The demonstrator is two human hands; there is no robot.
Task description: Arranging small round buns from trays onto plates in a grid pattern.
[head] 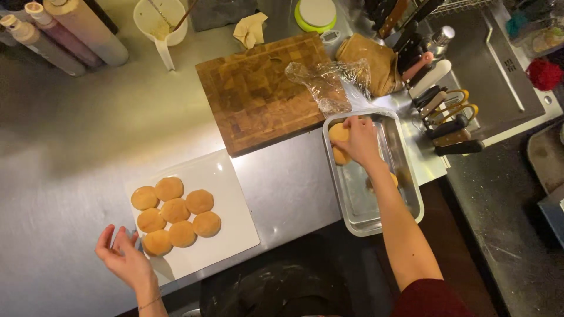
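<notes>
My right hand [359,141] reaches into a steel pan [411,194] and closes on a round dough ball [338,132] at its far left corner. A second dough ball [341,156] lies just below it in the pan. My left hand [124,258] hovers open, fingers spread, at the near left corner of a white board [232,194]. Several flat golden dough rounds [175,210] sit in a cluster on that board, the nearest one touching distance from my left fingers.
A wooden cutting board [258,88] lies beyond the pan, with crumpled plastic wrap [329,82] on its right edge. Knives [440,111] sit in a row to the right, near a sink [487,64]. Bottles [59,35] and a white jug [158,23] stand at the back left.
</notes>
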